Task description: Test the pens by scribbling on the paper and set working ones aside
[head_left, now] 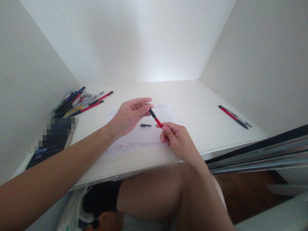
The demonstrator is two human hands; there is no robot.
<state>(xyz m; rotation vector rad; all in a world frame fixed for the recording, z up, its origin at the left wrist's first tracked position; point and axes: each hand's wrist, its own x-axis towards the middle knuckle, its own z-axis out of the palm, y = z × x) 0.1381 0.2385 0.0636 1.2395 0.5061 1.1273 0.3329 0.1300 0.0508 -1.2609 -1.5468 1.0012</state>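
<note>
A red pen with a black grip [152, 113] slants between my two hands above a sheet of paper [172, 110]. My left hand [131, 114] pinches its black upper end with thumb and fingertips. The red lower end sits between the thumb and fingers of my right hand [175, 138], the other fingers curled in. Under the pen, a small black pen cap [145, 125] lies on the paper. Rows of small red and dark marks run along the sheet's near edge; fainter writing shows at its far edge.
Many pens [72, 102] lie heaped at the desk's left side. Two pens, a red and black one [233, 117] and a clear one [244, 122], lie at the right. A dark, partly blurred-out object [54, 138] rests at the left front. Walls enclose the desk [192, 99].
</note>
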